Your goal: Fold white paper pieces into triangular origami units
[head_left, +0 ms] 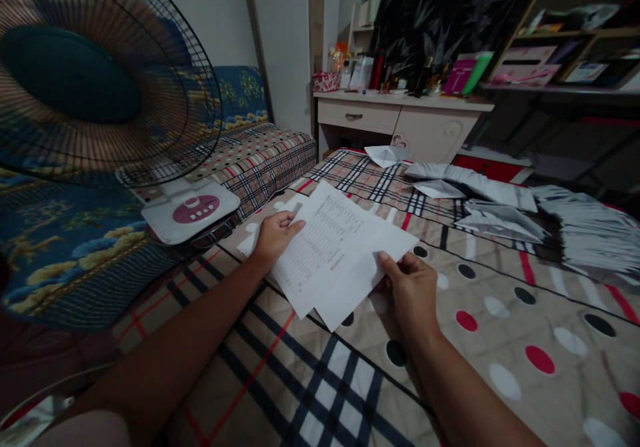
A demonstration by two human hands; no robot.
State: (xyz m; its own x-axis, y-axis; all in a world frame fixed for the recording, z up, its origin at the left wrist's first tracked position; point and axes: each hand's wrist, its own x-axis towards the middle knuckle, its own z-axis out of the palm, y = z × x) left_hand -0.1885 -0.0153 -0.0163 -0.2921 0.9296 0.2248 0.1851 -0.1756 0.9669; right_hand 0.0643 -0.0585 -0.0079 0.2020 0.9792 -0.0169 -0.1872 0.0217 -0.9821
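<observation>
Over the bed (480,380), I have my left hand (275,237) and right hand (414,288) pinching papers (345,237); if the fan (70,73) blows, they might slip away.

I am holding slantwise before me a white printed sheet (313,247), its rows of text showing too small to read, and an apparently plainer sheet (357,287) at right; the two are overlapping.
</observation>
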